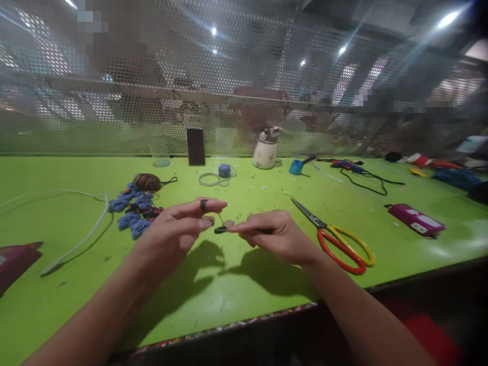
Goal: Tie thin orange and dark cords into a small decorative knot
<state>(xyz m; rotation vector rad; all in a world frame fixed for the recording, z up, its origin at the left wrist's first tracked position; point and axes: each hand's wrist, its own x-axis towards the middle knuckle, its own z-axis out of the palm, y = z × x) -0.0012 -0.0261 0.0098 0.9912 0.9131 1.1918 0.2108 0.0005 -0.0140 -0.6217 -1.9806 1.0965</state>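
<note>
My left hand (171,226) has its index finger stretched out and its thumb below. A dark band, seemingly yarn, circles that index finger. A short orange strand of yarn (221,218) runs down from beneath the finger to a small dark yarn piece (220,230) between my hands. My right hand (276,234) is closed, its index fingertip and thumb pinching at the right end of this piece. Whether a hook is in it is hidden. Behind my left hand lie blue and dark crocheted flowers (133,223) and a brown-orange yarn ball (147,182).
Scissors (324,226) with red and yellow handles lie right of my right hand. Farther back stand a phone (195,146), a blue yarn ball (224,170), a pale jug (265,152) and a blue pot (296,167). Purple packs (415,219) lie at both sides. A white cable (89,236) curves left.
</note>
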